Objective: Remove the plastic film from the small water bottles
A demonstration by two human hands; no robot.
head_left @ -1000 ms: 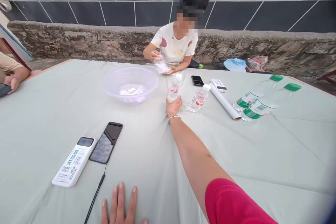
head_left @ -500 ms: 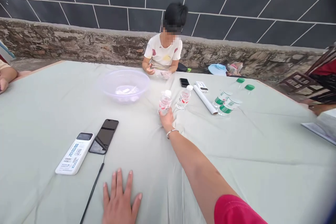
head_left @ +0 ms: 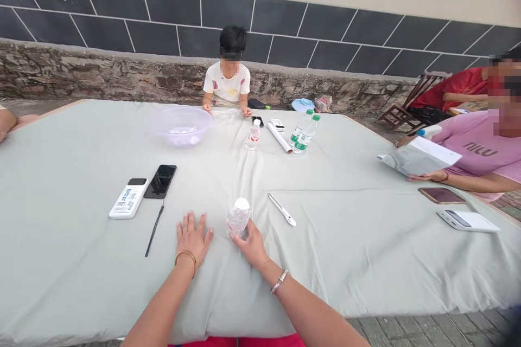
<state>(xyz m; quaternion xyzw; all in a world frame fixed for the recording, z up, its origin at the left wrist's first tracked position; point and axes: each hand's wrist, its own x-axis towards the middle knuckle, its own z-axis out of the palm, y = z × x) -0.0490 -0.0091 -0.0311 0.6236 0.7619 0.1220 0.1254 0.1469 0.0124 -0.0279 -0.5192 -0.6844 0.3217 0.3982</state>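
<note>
My right hand (head_left: 252, 246) is wrapped round a small clear water bottle (head_left: 236, 220) with a white cap, upright near the front of the table. Crinkled clear plastic seems to cover part of the bottle. Beside it, my left hand (head_left: 194, 238) lies flat on the cloth with its fingers spread, holding nothing. A black phone (head_left: 161, 181) with a wrist strap (head_left: 154, 232) lies left of that hand, touching a white power bank (head_left: 128, 199). To the right of the held bottle is a white utility knife (head_left: 281, 209).
A green-grey cloth covers the table (head_left: 350, 244). Farther back are a translucent purple basin (head_left: 183, 138), another small bottle (head_left: 253, 135), a white roll (head_left: 279, 137) and two green-capped bottles (head_left: 303, 135). One person (head_left: 227, 81) sits opposite; another (head_left: 484, 146) at right holds a white packet (head_left: 421, 156).
My right hand has drawn the bottle back from mid-table towards me, near my left hand. The view has shifted, showing the utility knife and people at right. The person opposite has moved their hands apart.
</note>
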